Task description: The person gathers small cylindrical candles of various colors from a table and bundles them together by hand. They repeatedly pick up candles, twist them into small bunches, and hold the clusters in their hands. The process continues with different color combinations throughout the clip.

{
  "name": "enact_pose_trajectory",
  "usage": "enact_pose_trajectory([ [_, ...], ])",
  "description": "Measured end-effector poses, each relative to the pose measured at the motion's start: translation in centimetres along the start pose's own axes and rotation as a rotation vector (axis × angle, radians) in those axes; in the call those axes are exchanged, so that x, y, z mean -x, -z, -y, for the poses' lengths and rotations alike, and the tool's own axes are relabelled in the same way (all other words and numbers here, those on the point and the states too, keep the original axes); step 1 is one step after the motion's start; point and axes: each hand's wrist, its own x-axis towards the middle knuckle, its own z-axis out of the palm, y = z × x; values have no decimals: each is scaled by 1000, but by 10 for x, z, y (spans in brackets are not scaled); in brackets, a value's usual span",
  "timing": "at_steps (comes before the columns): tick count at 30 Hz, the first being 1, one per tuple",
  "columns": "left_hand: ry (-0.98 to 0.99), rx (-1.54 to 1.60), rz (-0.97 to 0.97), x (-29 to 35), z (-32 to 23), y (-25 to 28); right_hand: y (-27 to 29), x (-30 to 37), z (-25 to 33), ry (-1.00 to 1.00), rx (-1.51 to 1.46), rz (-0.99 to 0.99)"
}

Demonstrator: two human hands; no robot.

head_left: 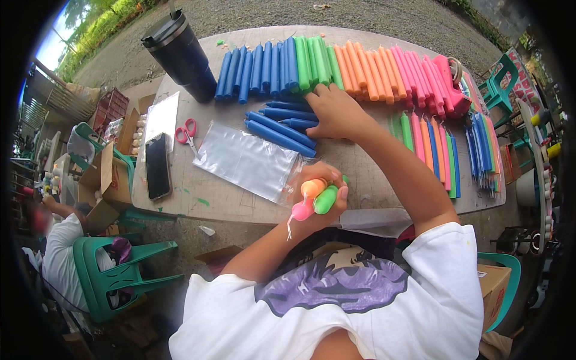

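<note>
My left hand [327, 186] is closed around a small bundle of candles, an orange candle [311, 188], a green candle [326, 200] and a pink candle [302, 210], with wicks showing. My right hand [337, 113] reaches across the table, fingers and thumb spread. Its fingertips are at the lower ends of a row of green candles [313, 60], and the thumb lies by the loose blue candles [281, 133]. Whether it presses on any candle is hard to tell. Under the left hand's edge lies a clear plastic bag [243, 159].
Rows of blue candles [258, 69], orange candles [367, 69] and pink candles [420, 78] line the far side. Mixed candle sets [432, 150] lie at right. A dark tumbler [183, 57], scissors [187, 133] and a phone [158, 167] are at left. Another person [60, 240] sits beyond.
</note>
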Motion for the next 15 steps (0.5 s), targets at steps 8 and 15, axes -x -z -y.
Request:
enact_pose_trajectory([
  [8, 16, 36, -92, 2, 6, -3, 1, 2, -3, -181, -210, 118],
  [15, 260, 66, -122, -8, -17, -12, 3, 40, 4, -158, -153, 57],
])
